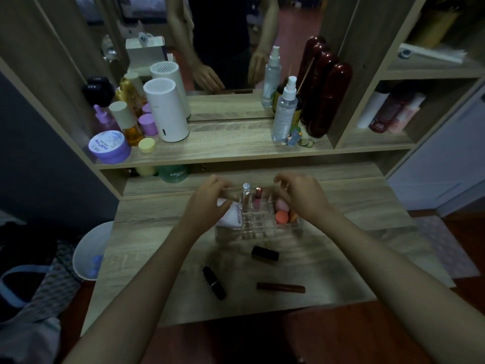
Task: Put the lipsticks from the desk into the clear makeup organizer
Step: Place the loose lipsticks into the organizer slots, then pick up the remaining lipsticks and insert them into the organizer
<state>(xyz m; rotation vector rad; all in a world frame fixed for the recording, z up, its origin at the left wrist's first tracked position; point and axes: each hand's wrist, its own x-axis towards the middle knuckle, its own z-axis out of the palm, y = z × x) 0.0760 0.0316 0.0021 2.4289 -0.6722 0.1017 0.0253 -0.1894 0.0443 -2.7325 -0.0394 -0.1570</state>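
The clear makeup organizer (258, 227) is seen on the wooden counter (147, 240), its transparent walls hard to trace in the dim light; only faint grid lines of its compartments can be made out. Two slim tubes are seen standing upright in its rear slots: one with a silvery cap (246, 191) and one pinkish (258, 197). A white pad (232, 218) lies in the left section and is partly covered by the left hand (210, 199); orange-pink sponges (283, 215) fill the right section and are partly hidden behind the right hand (301, 194).

Both hands are held over the back of the organizer. The left fingers are curled together around what looks like a pale tube (232, 193), blurred and half hidden. The right fingers are bent downward near the rear right corner; whether anything is pinched between them cannot be told.

Three lipsticks lie on the counter in front of the organizer: a short black one (265, 253) just beside its front wall, a longer black one (214, 283) set diagonally nearer the edge, and a thin brown-red tube (280, 287) lying flat to its right. All three lie apart from one another.

The person's torso and arms are reflected in the mirror (223, 43), cut off at the top.
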